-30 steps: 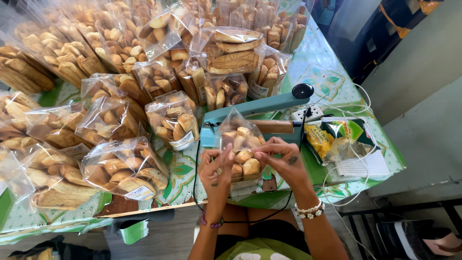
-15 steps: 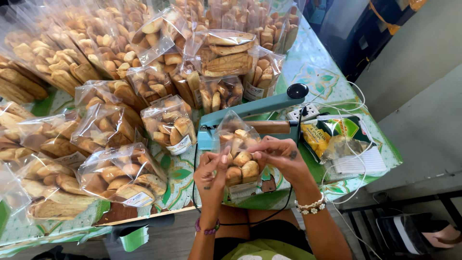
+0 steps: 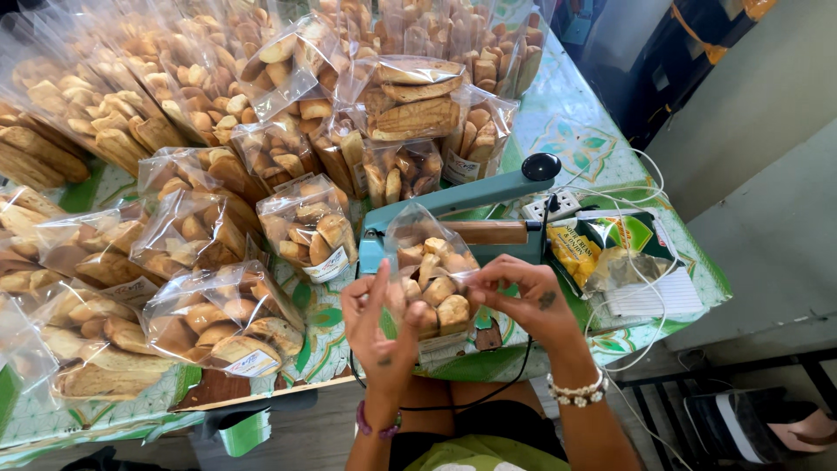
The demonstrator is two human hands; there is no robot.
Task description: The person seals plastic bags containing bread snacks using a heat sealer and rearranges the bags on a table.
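Both hands hold one clear bag of biscuits upright at the near edge of the worktop, just in front of the teal heat sealer. The left hand presses against the bag's left side, its fingers loosely spread and pointing up, thumb on the plastic. The right hand grips the right side near the top, its fingers curled narrow and pinching the film. The bag's open mouth stands up between the hands, reaching as high as the sealer's arm.

The sealer's arm is raised, its black knob at the far end, and a brown strip runs along its base. A black cord hangs from under the sealer toward the person's lap. To the right lie a white power strip, a yellow-green packet and white wires. The left and far parts of the worktop are heaped with filled bags of the same biscuits. A bead bracelet circles the right wrist, a dark band the left.
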